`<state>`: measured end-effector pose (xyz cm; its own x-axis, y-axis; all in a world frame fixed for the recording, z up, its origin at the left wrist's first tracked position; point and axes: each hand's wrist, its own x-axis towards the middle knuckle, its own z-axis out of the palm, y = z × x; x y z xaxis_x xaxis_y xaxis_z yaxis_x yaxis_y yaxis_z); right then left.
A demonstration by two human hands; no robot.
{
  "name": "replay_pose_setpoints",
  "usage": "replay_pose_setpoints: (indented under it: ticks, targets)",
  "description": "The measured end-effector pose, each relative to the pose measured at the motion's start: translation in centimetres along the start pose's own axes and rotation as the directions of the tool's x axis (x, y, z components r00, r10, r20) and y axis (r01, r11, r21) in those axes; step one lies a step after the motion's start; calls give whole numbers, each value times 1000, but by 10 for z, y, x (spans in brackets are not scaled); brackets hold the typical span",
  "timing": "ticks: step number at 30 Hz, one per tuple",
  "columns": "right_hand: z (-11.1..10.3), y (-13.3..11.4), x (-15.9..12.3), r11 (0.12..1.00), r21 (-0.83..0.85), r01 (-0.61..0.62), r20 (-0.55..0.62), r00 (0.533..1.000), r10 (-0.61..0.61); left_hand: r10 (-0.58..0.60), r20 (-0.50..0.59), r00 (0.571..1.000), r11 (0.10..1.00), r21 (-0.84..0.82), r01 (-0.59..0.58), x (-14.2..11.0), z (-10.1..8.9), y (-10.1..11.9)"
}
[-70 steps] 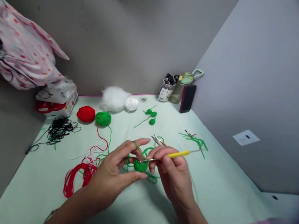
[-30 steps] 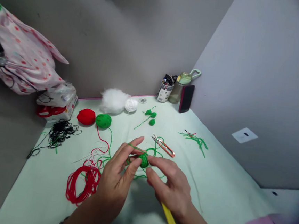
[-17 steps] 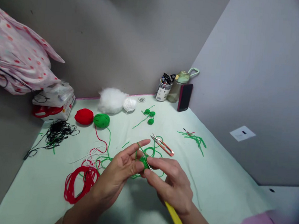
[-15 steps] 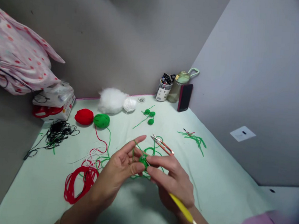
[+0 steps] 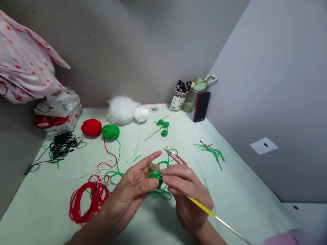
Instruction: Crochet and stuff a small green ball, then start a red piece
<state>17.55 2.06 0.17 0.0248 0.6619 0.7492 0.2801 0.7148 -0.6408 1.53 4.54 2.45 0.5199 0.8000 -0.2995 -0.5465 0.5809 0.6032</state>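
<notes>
Between thumb and fingers, my left hand (image 5: 135, 185) pinches a small green crochet piece (image 5: 156, 176), its index finger raised with green yarn looped over it. My right hand (image 5: 190, 195) grips a crochet hook (image 5: 202, 206) with a yellow handle; its metal shaft sticks out behind toward the lower right. The hook's tip is at the green piece, mostly hidden by my fingers. Loose green yarn (image 5: 161, 194) lies on the table beneath and behind my hands. Just beyond my right hand are orange-handled thread snips (image 5: 177, 157), partly covered by it.
Red yarn ball (image 5: 91, 127), green ball (image 5: 110, 132), white stuffing (image 5: 122, 110) and white ball (image 5: 141, 113) line the back. Small green pieces (image 5: 165, 125) lie ahead. A red yarn coil (image 5: 76, 202) and black yarn (image 5: 64, 144) are left; green scraps (image 5: 214, 151), a phone (image 5: 202, 106) right.
The hook has swung so its rear shaft now points farther right and lies flatter. My right hand has turned slightly, and the green piece has tilted a little in my left fingers.
</notes>
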Motion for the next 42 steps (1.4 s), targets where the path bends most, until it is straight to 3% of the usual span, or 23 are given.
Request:
replay_pose_setpoints:
  ticks: [6,10,15,17,19,21,23,25,29,34,38,42]
  targets:
    - [-6,-4,8,990,118,-77,71,995,69,96,-46,994,981,174,-87,-1,-7,12]
    - [-9,-2,9,966,179,-187,47,982,182,128,-20,992,951,286,-117,0,-12,15]
    - [-10,3,15,817,420,-394,63,911,407,93,24,995,936,338,-96,0,-18,15]
    - [-7,3,16,781,454,-429,104,896,432,100,34,994,934,341,-106,0,-17,12]
    - [-3,2,12,882,291,-370,97,929,358,129,37,991,925,356,-134,0,-15,7]
    - [1,3,3,986,-64,-153,60,986,157,171,23,985,910,379,-167,-1,-12,2]
    - [3,3,-6,933,-347,92,63,995,-75,172,25,985,912,374,-169,-2,-9,-3]
    - [4,3,-10,892,-412,187,53,982,-181,123,42,992,940,316,-130,-3,-8,-5]
    - [3,-2,-3,987,-157,-18,-7,1000,18,19,86,996,990,141,-31,-2,-9,-5]
    - [0,-1,5,975,133,-178,-23,983,183,44,99,994,996,73,-51,0,-9,5]
    - [-3,6,9,894,328,-304,-23,944,330,53,148,988,992,110,-70,1,-10,12]
    - [-5,8,15,719,546,-431,76,880,469,53,190,980,979,183,-88,0,-14,13]
